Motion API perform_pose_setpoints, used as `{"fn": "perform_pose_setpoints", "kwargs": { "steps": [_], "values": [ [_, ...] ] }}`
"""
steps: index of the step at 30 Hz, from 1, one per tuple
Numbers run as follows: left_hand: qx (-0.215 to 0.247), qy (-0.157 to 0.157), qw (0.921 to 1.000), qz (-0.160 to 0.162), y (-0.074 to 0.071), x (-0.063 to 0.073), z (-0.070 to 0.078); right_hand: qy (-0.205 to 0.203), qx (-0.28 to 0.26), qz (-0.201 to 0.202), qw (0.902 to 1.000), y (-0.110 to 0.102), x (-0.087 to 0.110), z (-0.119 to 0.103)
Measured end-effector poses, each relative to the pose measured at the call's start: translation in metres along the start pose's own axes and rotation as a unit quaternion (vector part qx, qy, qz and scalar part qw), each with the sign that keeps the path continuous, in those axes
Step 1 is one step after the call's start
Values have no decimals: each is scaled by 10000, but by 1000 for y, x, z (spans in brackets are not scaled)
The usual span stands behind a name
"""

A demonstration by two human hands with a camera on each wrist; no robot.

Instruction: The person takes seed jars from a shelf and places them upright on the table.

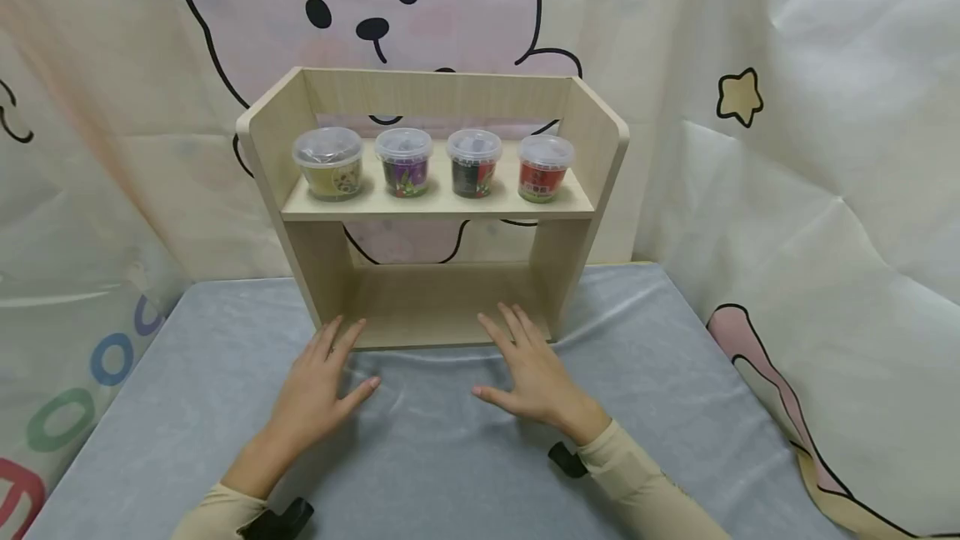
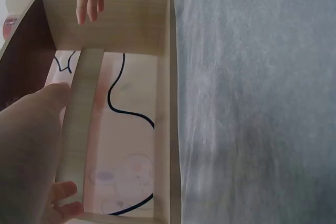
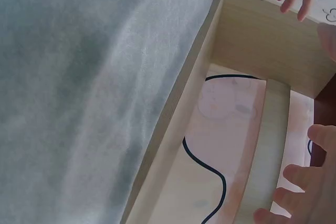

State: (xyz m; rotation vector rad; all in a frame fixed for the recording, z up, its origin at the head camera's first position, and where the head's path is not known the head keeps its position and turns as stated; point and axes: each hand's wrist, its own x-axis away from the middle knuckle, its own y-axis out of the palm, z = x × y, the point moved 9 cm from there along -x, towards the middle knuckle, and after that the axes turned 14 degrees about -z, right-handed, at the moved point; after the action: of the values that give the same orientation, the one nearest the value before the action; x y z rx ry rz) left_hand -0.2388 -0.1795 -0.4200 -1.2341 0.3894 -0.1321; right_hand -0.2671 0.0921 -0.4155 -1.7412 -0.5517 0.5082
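A person's left hand [image 1: 315, 394] and right hand [image 1: 542, 377], fingers spread, hover by a wooden shelf [image 1: 442, 211] holding four lidded cups [image 1: 473, 163].

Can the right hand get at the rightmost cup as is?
Likely yes: the right hand is empty, and nothing stands in front of the rightmost cup on the open-fronted shelf. It would just need to rise.
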Motion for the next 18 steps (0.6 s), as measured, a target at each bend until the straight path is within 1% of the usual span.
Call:
{"fn": "perform_pose_setpoints", "kwargs": {
  "steps": [4,6,9,12,15,18],
  "values": [
    [365,104,9985,394,-12,4,-5,-165,-148,81,9997,-5,-4,-2],
    [558,111,9967,582,-17,5,-9,-182,-196,47,9996,-7,-6,-2],
    [797,65,9938,768,-23,5,-15,-186,-266,-61,9995,-11,-8,-2],
    [919,-35,9913,937,-28,5,-21,-196,-323,-208,9991,-14,-10,0],
    [1014,-105,9885,1121,-33,6,-27,-214,-511,-316,9980,-17,-12,1],
    [1087,-102,9869,1189,-35,6,-30,-191,-766,-348,9963,-20,-13,1]
  ]
}}
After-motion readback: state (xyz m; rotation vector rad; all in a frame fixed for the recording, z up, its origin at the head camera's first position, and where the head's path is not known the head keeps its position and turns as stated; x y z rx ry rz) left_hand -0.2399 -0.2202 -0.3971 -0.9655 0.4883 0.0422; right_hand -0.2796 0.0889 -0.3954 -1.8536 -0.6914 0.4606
